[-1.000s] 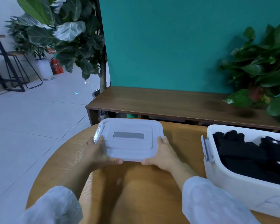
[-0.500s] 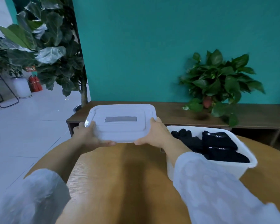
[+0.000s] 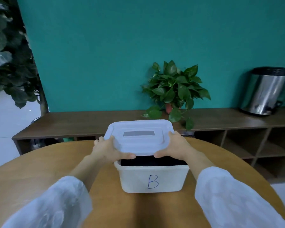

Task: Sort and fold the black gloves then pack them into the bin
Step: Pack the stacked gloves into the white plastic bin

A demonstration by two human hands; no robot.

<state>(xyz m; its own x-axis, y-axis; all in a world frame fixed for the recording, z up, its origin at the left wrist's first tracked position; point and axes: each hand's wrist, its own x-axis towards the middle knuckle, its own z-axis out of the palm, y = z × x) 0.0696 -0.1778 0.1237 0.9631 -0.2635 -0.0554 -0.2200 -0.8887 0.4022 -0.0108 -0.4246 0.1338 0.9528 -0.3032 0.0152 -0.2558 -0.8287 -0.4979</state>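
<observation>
So I've got the lid [image 3: 139, 137] pinched by its two short ends, left hand [image 3: 108, 149] and right hand [image 3: 174, 146] each curled round an edge with thumbs underneath, holding it level just above the bin [image 3: 152, 176] so it should drop straight onto the rim, I reckon. The black gloves [image 3: 152, 162] sit packed inside, showing as a dark strip under the lid. The bin's front has a handwritten blue "B" [image 3: 152, 181]; the lid's grey label [image 3: 138, 133] looks blank.
</observation>
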